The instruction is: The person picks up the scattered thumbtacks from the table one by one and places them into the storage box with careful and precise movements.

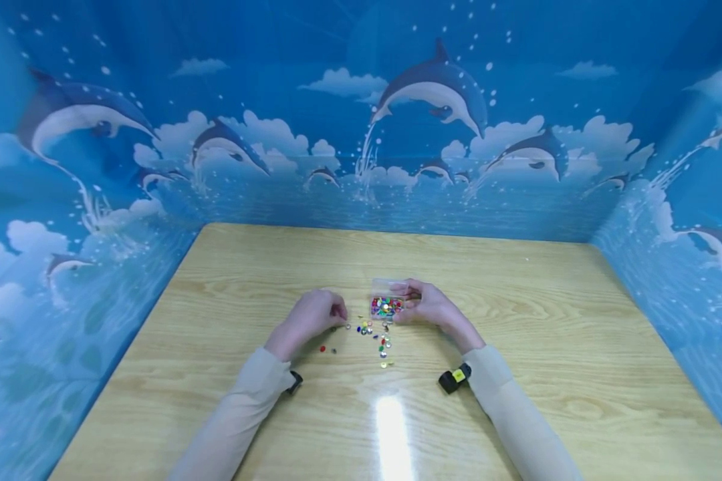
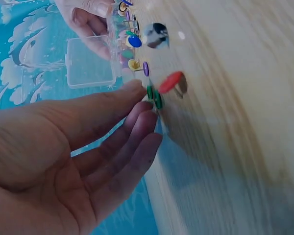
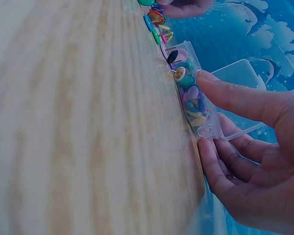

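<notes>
Low over the table, my left hand (image 1: 315,314) has its thumb and fingertips brought together at a small green thumbtack (image 2: 151,92), pinching it as far as the left wrist view shows. A red thumbtack (image 2: 172,82) lies nearer the camera. Farther right, my right hand (image 1: 428,306) holds a small clear plastic box (image 3: 213,128), thumb on one side and fingers on the other. Its hinged lid (image 2: 90,61) stands open toward the far side. Many-coloured thumbtacks (image 1: 386,307) fill the box.
Loose thumbtacks (image 1: 383,342) are scattered on the wooden table (image 1: 517,414) in front of the box and between the hands. A red thumbtack (image 1: 322,349) lies nearer the left wrist. A blue dolphin-print curtain (image 1: 313,140) closes off the back and sides.
</notes>
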Action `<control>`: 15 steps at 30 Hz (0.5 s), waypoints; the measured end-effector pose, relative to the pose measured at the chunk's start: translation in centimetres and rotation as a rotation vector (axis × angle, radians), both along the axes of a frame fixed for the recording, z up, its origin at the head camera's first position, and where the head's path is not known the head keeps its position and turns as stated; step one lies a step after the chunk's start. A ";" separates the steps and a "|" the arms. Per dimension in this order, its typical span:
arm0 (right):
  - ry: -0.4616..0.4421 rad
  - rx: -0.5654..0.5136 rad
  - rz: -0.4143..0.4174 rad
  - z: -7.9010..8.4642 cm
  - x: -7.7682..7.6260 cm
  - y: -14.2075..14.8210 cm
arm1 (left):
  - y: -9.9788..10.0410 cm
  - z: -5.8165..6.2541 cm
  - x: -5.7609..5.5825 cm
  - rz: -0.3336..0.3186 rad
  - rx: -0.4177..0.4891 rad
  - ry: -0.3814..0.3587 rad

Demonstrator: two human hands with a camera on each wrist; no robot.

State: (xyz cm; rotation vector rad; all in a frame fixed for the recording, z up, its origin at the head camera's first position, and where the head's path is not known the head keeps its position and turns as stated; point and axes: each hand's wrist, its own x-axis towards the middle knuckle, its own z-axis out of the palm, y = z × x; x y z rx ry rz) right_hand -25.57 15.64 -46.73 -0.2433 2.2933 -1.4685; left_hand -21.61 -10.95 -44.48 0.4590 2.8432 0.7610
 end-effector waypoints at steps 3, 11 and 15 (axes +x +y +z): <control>0.004 0.002 0.000 -0.1 0.0 0.0 | -0.4 0.1 0.2 -0.001 -0.009 -0.040; -0.003 -0.002 -0.005 0.1 0.1 0.0 | -1.4 0.3 0.7 -0.037 0.007 -0.048; -0.005 0.000 -0.002 0.1 0.1 0.0 | -1.6 0.1 0.8 -0.047 0.020 -0.001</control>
